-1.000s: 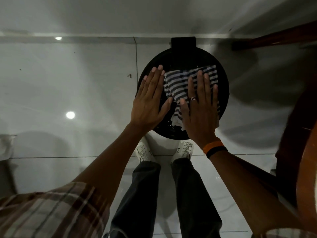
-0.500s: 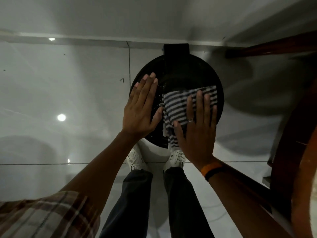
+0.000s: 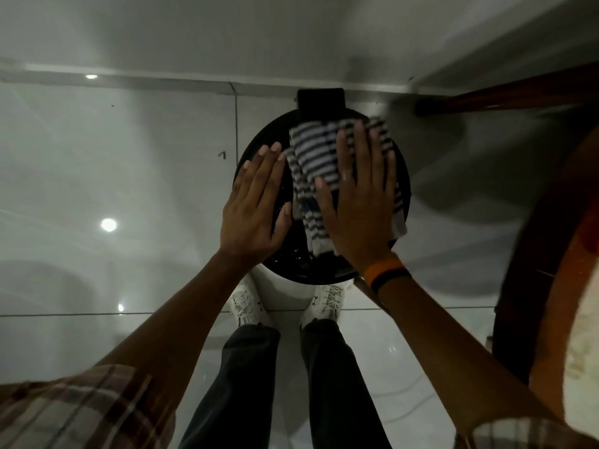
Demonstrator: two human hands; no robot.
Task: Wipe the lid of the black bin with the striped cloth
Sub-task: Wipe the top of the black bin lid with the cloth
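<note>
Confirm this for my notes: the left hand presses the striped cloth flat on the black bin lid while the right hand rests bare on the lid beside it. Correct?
Not quite: the hands are swapped. In the head view, the right hand presses the striped cloth on the black bin lid, and the left hand rests bare beside it.

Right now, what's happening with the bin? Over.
Right hand flat, pressing striped cloth on round black bin lid. Left hand flat, steadying lid's left side. Nothing in the way.
</note>
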